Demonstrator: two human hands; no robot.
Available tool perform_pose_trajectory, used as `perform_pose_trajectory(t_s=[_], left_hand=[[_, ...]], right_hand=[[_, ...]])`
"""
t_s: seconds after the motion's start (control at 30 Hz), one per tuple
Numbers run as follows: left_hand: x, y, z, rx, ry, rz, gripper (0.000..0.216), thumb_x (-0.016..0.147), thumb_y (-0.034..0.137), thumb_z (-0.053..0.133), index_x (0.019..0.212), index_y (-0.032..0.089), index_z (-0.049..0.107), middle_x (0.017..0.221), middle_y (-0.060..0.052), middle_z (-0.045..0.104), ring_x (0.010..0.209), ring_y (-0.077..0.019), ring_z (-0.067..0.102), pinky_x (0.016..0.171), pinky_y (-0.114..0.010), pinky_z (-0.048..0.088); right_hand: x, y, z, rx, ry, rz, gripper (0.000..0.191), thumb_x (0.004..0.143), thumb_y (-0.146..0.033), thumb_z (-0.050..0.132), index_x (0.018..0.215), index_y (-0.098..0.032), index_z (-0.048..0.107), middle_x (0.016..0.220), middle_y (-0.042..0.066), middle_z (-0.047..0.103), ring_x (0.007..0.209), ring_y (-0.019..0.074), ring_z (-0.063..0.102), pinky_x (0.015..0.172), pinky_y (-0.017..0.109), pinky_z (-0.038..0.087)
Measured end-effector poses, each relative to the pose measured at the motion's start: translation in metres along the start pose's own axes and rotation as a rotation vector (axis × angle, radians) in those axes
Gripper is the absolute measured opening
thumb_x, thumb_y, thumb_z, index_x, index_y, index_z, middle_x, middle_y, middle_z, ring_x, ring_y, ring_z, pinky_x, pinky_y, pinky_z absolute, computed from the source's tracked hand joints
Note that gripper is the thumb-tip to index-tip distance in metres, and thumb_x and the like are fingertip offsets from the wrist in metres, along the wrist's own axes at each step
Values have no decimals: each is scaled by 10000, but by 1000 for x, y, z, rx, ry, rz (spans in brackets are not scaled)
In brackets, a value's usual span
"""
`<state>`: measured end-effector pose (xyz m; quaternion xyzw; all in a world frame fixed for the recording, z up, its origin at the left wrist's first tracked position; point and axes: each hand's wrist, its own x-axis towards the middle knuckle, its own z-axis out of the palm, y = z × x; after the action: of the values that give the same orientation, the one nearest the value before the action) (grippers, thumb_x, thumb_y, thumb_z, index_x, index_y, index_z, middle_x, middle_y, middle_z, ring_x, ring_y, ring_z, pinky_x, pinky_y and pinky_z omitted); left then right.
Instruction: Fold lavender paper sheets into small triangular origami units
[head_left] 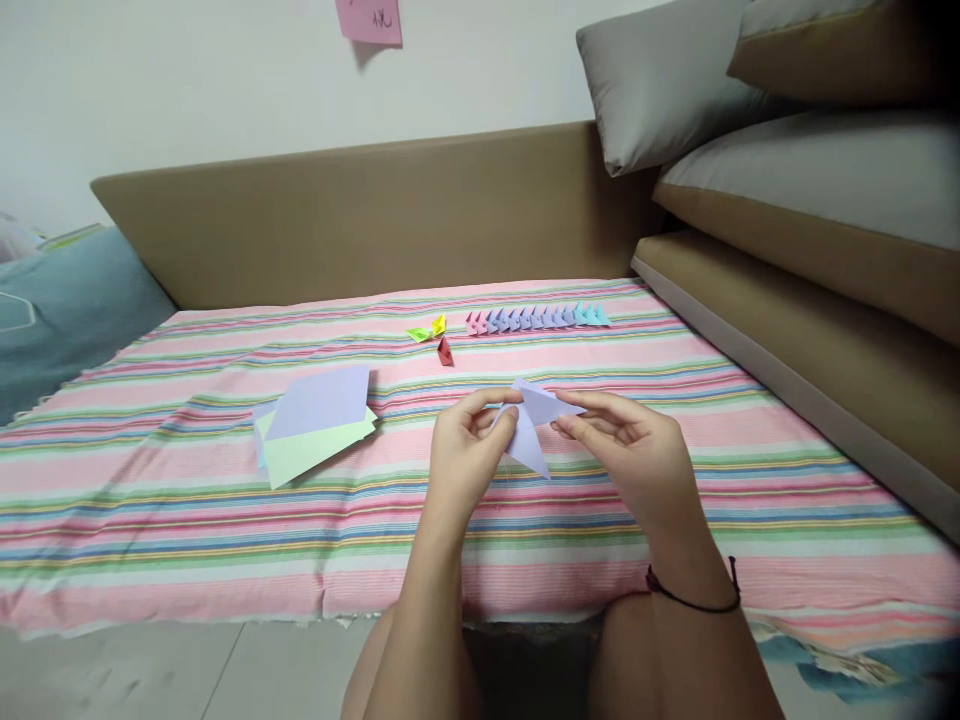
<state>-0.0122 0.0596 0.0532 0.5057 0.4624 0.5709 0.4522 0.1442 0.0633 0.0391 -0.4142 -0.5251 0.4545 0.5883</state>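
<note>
A partly folded lavender paper is held between both hands above the striped sheet. My left hand pinches its left side with thumb and fingers. My right hand pinches its right point; a black cord circles that wrist. To the left lies a small stack of flat square papers, lavender on top of pale green. Farther back stands a row of several small folded paper pieces in pink, lavender and blue. Near that row sit a yellow-green folded piece and a red one.
The striped pink cloth covers a low sofa seat with a tan backrest. Grey and tan cushions are stacked at the right. A blue pillow lies at the left. A pink note hangs on the wall.
</note>
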Motion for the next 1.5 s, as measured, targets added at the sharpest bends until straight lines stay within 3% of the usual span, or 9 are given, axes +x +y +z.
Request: perform_pose_trajectory(t_s=[0.2,0.3,0.5,0.67,0.8,0.9,1.1,1.33,1.5], left_hand=[[-2,3,3,5,50,39,168,694,295,709,780,151,706,767,-43,704,659,-136,617,558,-208,457],[-2,0,5,11,68,-10,231,624,286,775,788,149,689,700,-30,694,594,-125,608,515,-197,439],[0,-4,6,-63,111,7,201,637,247,764,721,146,612,675,-12,663,583,-106,608,509,-175,432],[1,-3,6,-210,117,-31,388,607,227,786,884,185,518,712,-8,685,574,-114,617,507,-185,449],[0,-3,7,-241,98,-53,404,614,225,782,928,167,535,746,-37,703,580,-115,623,530,-201,468],[-1,-3,8,-244,119,-54,387,612,231,786,913,162,552,733,-32,704,578,-114,624,536,-202,468],[0,-5,8,-249,161,-61,370,598,233,797,881,157,570,726,-30,711,598,-115,634,548,-196,464],[0,-4,8,-266,151,-67,361,595,227,803,871,155,583,720,-26,714,598,-112,634,563,-204,474],[0,-5,8,-280,141,-78,380,588,242,807,885,161,584,724,-26,716,588,-123,637,555,-213,473]], right_hand=[[0,1,-2,-16,20,35,227,673,-241,770,891,-188,734,779,29,752,745,193,721,705,274,611],[-1,1,-1,-22,9,51,232,670,-256,774,891,-195,736,774,27,753,740,192,722,699,271,610],[-2,-1,2,-19,-18,57,276,662,-257,778,922,-181,726,719,21,733,708,178,713,693,270,599],[-1,-3,5,77,-42,122,380,663,-250,783,1023,-189,680,703,-5,700,705,139,683,686,235,564],[-2,0,11,195,-121,232,261,659,-265,788,886,-184,689,765,5,706,724,126,659,679,222,541],[-2,3,16,229,-109,262,178,671,-283,778,769,-167,685,728,4,688,706,120,636,666,221,527],[-1,4,19,331,-69,297,303,631,-245,800,901,-176,681,785,7,689,725,114,615,670,221,504],[-2,2,19,337,-22,301,210,610,-261,815,723,-161,668,664,-9,651,672,105,613,679,221,508],[-3,0,19,385,-39,313,183,668,-290,777,707,-165,649,697,0,653,697,114,636,743,247,531]])
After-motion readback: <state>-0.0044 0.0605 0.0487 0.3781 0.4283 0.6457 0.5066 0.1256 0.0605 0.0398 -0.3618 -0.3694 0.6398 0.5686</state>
